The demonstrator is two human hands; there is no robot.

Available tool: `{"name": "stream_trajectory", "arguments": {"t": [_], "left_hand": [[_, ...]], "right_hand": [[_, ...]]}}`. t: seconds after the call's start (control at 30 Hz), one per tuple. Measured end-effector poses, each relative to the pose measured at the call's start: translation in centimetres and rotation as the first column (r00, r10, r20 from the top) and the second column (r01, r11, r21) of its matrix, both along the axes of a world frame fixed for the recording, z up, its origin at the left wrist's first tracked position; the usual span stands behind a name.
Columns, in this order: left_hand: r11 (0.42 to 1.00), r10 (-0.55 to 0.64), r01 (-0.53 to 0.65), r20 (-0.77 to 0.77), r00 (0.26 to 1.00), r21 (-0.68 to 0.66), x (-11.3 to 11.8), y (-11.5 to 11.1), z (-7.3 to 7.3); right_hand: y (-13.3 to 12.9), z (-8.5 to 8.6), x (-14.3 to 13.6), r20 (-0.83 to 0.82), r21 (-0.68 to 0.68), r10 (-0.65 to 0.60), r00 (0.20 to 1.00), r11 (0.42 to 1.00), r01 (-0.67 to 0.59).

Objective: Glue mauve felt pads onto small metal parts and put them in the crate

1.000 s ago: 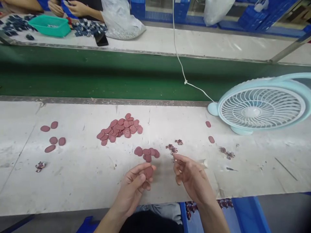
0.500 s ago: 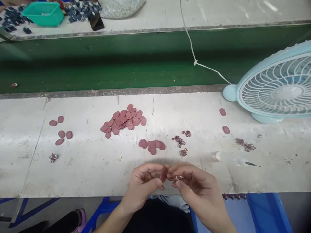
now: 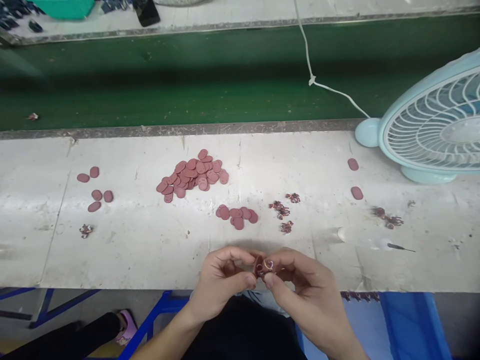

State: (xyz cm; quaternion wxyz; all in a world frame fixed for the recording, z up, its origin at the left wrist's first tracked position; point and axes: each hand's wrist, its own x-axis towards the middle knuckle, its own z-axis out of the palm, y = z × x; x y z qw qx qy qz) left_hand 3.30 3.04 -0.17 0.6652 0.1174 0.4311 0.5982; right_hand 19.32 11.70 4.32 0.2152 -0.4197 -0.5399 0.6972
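Close to the table's front edge, my left hand (image 3: 228, 277) pinches a reddish-brown oval disc (image 3: 257, 266) between thumb and fingers. My right hand (image 3: 303, 285) grips a small brown-and-white figure (image 3: 267, 265), which is pressed against or held right beside the disc; fingers partly cover both. Beyond my hands lies a small group of the same discs (image 3: 238, 215), with a larger heap (image 3: 191, 175) behind it. Several little brown-and-white figures (image 3: 283, 210) are scattered to the right of that group.
A light-blue fan (image 3: 438, 125) stands at the right, its white cord (image 3: 339, 93) running backward. A translucent bottle with a dark thin tip (image 3: 399, 247) lies in front of it. Loose discs (image 3: 96, 195) are on the left. A blue bin (image 3: 416, 325) sits below the edge.
The figure in my right hand has turned and come up against the disc in my left hand. The view has tilted down, so the table appears higher.
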Motion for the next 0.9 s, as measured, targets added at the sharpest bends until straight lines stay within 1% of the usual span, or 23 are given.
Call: {"name": "stream_trajectory", "arguments": {"t": [0.1, 0.23, 0.37, 0.57, 0.67, 0.8, 0.9], "left_hand": [[1.0, 0.011, -0.011, -0.006, 1.0, -0.01, 0.2, 0.0, 0.0], [1.0, 0.02, -0.02, -0.015, 1.0, -0.008, 0.6, 0.3, 0.2], [1.0, 0.014, -0.014, -0.018, 1.0, -0.005, 1.1, 0.5, 0.3], [0.999, 0.027, -0.027, -0.009, 1.0, -0.024, 1.5, 0.1, 0.5], [1.0, -0.009, 0.008, -0.043, 0.999, -0.023, 1.4, 0.0, 0.7], [0.999, -0.046, 0.045, -0.089, 0.995, -0.015, 1.5, 0.0, 1.0], [0.999, -0.039, 0.038, -0.08, 0.996, -0.008, 1.7, 0.0, 1.3]], "right_hand": [[0.2, 0.2, 0.2, 0.032, 0.043, 0.029, 0.999, 0.999, -0.03], [0.9, 0.4, 0.7, 0.03, 0.002, 0.067, 0.997, 0.998, -0.067], [1.1, 0.7, 1.3, 0.04, 0.013, 0.101, 0.994, 0.995, -0.102], [0.5, 0.4, 1.5, 0.035, 0.022, 0.041, 0.999, 0.999, -0.042], [0.4, 0.3, 1.9, 0.052, 0.044, 0.056, 0.997, 0.997, -0.058], [0.2, 0.5, 2.5, 0.061, 0.108, 0.06, 0.996, 0.992, -0.067], [-0.2, 0.3, 2.7, 0.021, 0.073, 0.022, 1.0, 0.997, -0.024]]}}
